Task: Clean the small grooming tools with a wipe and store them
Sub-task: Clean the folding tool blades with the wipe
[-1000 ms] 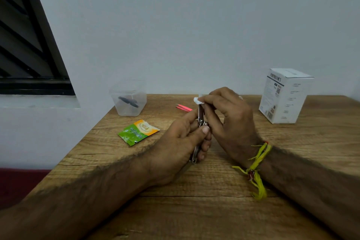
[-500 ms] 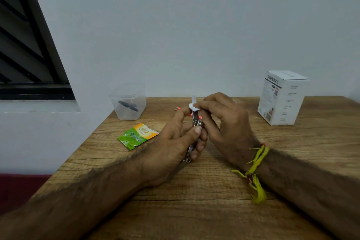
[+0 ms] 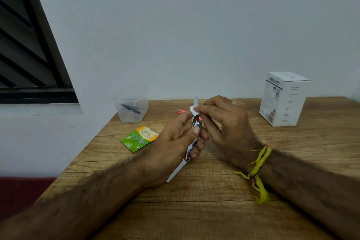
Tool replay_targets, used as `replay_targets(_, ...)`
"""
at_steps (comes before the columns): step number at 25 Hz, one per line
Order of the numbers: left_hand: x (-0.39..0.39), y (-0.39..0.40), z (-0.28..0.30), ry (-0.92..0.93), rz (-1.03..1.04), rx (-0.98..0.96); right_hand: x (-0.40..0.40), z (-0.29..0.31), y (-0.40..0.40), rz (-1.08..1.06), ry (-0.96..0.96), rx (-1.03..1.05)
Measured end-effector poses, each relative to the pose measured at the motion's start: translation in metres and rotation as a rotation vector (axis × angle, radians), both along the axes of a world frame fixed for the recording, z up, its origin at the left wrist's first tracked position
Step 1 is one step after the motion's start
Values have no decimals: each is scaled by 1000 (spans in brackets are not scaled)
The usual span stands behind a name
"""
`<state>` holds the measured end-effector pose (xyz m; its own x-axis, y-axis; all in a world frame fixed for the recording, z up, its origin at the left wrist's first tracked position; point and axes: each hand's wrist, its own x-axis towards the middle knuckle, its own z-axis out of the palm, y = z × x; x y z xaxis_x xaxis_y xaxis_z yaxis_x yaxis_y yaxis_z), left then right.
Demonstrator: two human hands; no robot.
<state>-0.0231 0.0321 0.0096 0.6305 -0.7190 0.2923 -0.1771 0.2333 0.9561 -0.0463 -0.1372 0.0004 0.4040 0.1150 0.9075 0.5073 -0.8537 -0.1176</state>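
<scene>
My left hand (image 3: 175, 142) grips a metal nail clipper (image 3: 191, 147) upright over the wooden table (image 3: 214, 210), with a thin blade of the clipper sticking up near the top. My right hand (image 3: 224, 126) pinches a small white wipe (image 3: 193, 110) against the clipper's upper part. A pink tweezer (image 3: 180, 111) lies on the table behind my hands, partly hidden. A clear plastic container (image 3: 132, 106) with a dark tool (image 3: 130, 108) inside stands at the back left.
A green and orange wipe sachet (image 3: 139, 138) lies left of my hands. A white cardboard box (image 3: 283, 99) stands at the back right. The table meets a white wall behind, and a dark window (image 3: 29, 54) is at the left.
The wipe in my right hand has slid a little up along the clipper, and a thin blade now shows above it. Both hands stay together over the table.
</scene>
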Motion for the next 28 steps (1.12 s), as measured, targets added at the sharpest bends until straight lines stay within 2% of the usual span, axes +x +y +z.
replay_targets(15,4,-2,-3,12,41,-16,-1,-1,-3,55,72,-46)
replay_targets(28,3,-2,-1,13,18,-19,3,0,-1,-23,19,-4)
